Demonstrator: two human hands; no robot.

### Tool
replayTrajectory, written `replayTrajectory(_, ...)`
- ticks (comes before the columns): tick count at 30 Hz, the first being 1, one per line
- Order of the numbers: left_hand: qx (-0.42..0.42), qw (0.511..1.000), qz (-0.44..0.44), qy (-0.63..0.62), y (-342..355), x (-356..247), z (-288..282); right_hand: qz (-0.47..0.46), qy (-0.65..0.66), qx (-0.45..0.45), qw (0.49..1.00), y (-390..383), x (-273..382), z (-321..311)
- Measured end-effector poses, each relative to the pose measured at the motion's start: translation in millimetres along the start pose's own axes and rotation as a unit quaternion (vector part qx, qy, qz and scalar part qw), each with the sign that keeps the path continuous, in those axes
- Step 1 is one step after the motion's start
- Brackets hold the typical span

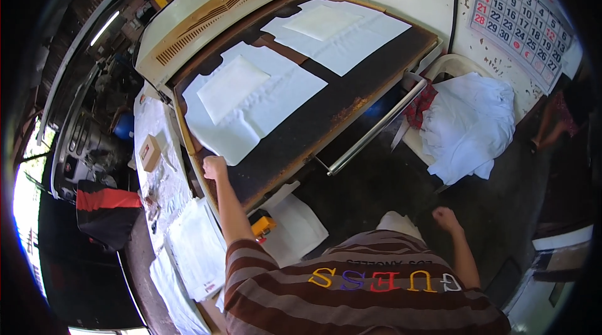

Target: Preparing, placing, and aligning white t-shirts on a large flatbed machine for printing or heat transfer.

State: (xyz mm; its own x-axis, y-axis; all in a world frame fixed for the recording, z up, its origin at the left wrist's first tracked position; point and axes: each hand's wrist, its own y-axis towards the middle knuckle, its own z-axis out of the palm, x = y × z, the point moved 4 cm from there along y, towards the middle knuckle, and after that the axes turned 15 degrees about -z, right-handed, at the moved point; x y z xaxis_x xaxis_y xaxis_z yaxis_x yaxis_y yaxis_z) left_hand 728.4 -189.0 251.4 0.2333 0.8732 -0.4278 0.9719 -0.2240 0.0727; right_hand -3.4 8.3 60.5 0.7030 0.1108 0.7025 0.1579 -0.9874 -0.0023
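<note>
Two white fabric panels lie side by side on the dark bed of a heat press, the near one (285, 88) at left and the far one (376, 37) at right. On each rests a smaller off-white sheet, one on the near panel (232, 84) and one on the far panel (323, 22). My left hand (215, 167) is closed at the near panel's lower left hem and appears to pinch it; its fingertips are partly hidden. Down by my right side, my right hand (446, 218) hangs curled, with nothing visible in it.
The press's vented cream upper part (219, 15) rises behind the bed. A metal bar (376, 128) runs along its front. White cloth (467, 125) heaps over a bin at right. Stacked white fabric (199, 247) and a small cardboard box (150, 153) lie left; a yellow control box (263, 226) sits below.
</note>
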Motion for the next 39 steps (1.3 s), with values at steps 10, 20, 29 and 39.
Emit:
replayTrajectory(10,0.122,0.948,-0.022,-0.295,-100.0,125.2,-100.3,-0.297,0.024,-0.141,0.944,285.6,169.8,-80.0)
replayTrajectory(20,-0.001,0.870,-0.324,-0.373,-269.3,337.0,-163.4,-0.371,-0.141,-0.056,0.916,493.0,247.2,-32.1)
replayTrajectory(29,-0.243,0.733,-0.493,-0.401,-516.6,482.7,-198.0,-0.332,-0.230,-0.009,0.915,573.7,227.6,1.3)
replayTrajectory(39,-0.124,0.777,-0.370,-0.493,-373.5,371.3,-177.4,-0.468,-0.131,0.006,0.874,469.7,289.2,-42.7)
